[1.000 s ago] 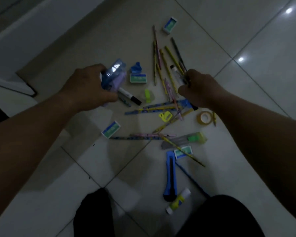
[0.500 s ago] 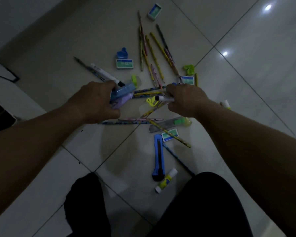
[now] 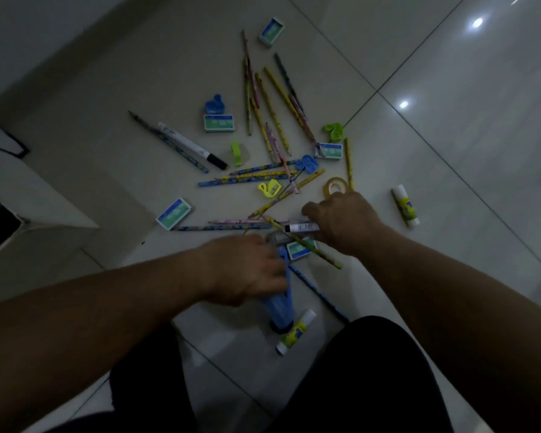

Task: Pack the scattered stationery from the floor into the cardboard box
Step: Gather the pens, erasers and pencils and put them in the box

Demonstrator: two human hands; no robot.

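Stationery lies scattered on the tiled floor. My left hand (image 3: 247,270) is curled round a blue item (image 3: 277,306) that sticks out under the palm, right over the blue utility knife (image 3: 284,260); I cannot tell the two apart. My right hand (image 3: 341,223) grips a white marker (image 3: 302,227) and hovers over a grey cutter (image 3: 277,237) and an eraser box (image 3: 299,250). Several patterned pencils (image 3: 269,107) fan out beyond. A pale box-like shape (image 3: 53,214) with a dark opening sits at the left edge.
Around the hands lie eraser boxes (image 3: 173,213), a second white marker (image 3: 191,145), a tape roll (image 3: 336,187), two glue sticks (image 3: 405,206), a yellow sharpener (image 3: 270,189) and a blue one (image 3: 306,164). My dark-clad knees (image 3: 356,370) fill the bottom.
Both hands have pulled back from the middle of the pile toward my knees. The left one came down over the blue knife; the right one carried the white marker along.
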